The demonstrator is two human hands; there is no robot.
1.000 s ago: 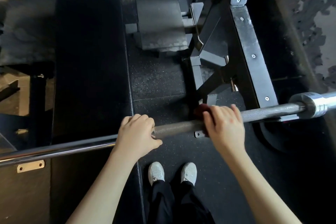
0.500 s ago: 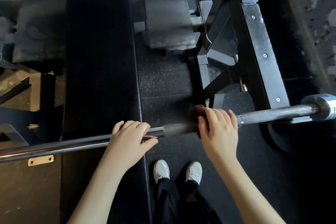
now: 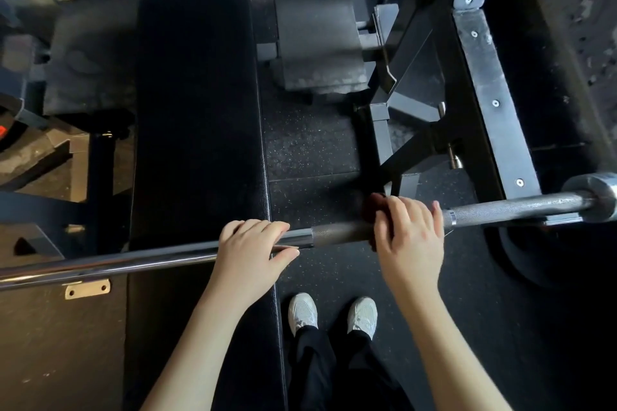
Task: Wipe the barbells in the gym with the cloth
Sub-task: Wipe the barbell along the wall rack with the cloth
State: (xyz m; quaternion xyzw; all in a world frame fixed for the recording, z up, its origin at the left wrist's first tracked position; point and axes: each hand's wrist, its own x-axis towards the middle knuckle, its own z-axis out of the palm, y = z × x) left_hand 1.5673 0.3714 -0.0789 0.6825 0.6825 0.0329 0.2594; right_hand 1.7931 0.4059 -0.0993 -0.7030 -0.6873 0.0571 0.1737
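A steel barbell (image 3: 507, 208) runs across the view from lower left to the right, resting on the rack. My right hand (image 3: 409, 240) is curled over the knurled part of the bar and holds a dark red cloth (image 3: 370, 207) wrapped around it; only the cloth's left edge shows past my fingers. My left hand (image 3: 248, 252) lies over the smooth part of the bar a short way to the left, with fingers over the top and the thumb stretched along the near side.
A black padded bench (image 3: 197, 110) lies under the bar at left of centre. The black steel rack upright (image 3: 490, 87) and its braces stand at the right. The bar's chrome sleeve (image 3: 597, 197) is at the right edge. My white shoes (image 3: 334, 314) stand on the rubber floor.
My right hand with the cloth has slid left along the bar, away from the sleeve. My left hand has loosened from a full grip to lying over the bar.
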